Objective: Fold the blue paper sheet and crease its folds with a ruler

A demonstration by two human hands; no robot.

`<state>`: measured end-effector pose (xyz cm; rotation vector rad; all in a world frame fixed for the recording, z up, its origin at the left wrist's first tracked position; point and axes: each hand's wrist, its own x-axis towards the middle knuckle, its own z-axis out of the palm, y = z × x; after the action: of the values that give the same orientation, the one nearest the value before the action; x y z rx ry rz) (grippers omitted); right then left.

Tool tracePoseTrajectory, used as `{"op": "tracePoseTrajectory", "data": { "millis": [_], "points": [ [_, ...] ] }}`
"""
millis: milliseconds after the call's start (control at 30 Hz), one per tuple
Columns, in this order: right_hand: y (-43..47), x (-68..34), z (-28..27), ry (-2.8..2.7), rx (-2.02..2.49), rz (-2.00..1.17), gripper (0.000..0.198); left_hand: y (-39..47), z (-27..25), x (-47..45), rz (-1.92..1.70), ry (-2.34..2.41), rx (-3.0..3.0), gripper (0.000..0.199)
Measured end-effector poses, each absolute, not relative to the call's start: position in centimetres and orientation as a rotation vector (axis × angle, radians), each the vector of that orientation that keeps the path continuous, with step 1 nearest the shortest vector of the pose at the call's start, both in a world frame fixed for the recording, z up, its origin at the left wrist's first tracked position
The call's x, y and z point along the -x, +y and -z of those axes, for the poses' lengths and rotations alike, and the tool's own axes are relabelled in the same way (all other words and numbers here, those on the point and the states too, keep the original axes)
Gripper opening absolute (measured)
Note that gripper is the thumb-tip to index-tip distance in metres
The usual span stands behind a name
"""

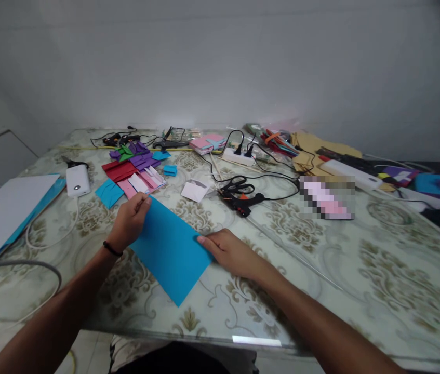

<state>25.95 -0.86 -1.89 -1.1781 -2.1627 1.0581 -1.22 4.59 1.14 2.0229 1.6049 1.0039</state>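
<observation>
Blue paper (173,254), gripped by your left fingers (141,205) and right fingers (212,243), looks flat and unfolded, while folded pieces (136,169) seem done at eleven o'clock on the counter (321,239)

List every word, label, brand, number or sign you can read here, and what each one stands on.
No legible text anywhere in view.
Blue sheet: no print visible on the side facing the camera.
White cabled device: a dark round mark, too small to read.
Pixelated item: blocked out, unreadable.
Power strip: any markings are too small to read.
</observation>
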Motion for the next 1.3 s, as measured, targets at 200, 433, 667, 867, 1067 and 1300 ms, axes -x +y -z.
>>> {"op": "tracePoseTrajectory", "data": {
  "millis": [200,433,667,867,1067,1300],
  "points": [
    [-0.9,-26.0,1.9,-2.165,1.184,-1.076,0.062,4.7,-1.0,1.2,-1.003,1.61,-2.025,0.029],
    [-1.0,-26.0,1.7,-2.159,1.193,-1.094,0.061,4.8,-0.9,1.4,-1.008,1.614,-2.022,0.028],
    [-1.1,-26.1,1.4,-2.161,1.172,-1.16,0.061,5.2,-0.8,1.7,-1.012,1.619,-2.017,0.027],
    [-1.1,-26.1,1.3,-2.169,1.172,-1.197,0.062,5.5,-0.8,1.9,-1.001,1.627,-2.015,0.027],
    [-1.1,-26.1,1.3,-2.179,1.189,-1.199,0.063,5.6,-0.8,2.0,-1.0,1.635,-2.01,0.028],
    [-1.0,-26.2,1.5,-2.198,1.203,-1.193,0.066,5.7,-0.7,2.3,-1.011,1.659,-1.997,0.028]
  ]
}}
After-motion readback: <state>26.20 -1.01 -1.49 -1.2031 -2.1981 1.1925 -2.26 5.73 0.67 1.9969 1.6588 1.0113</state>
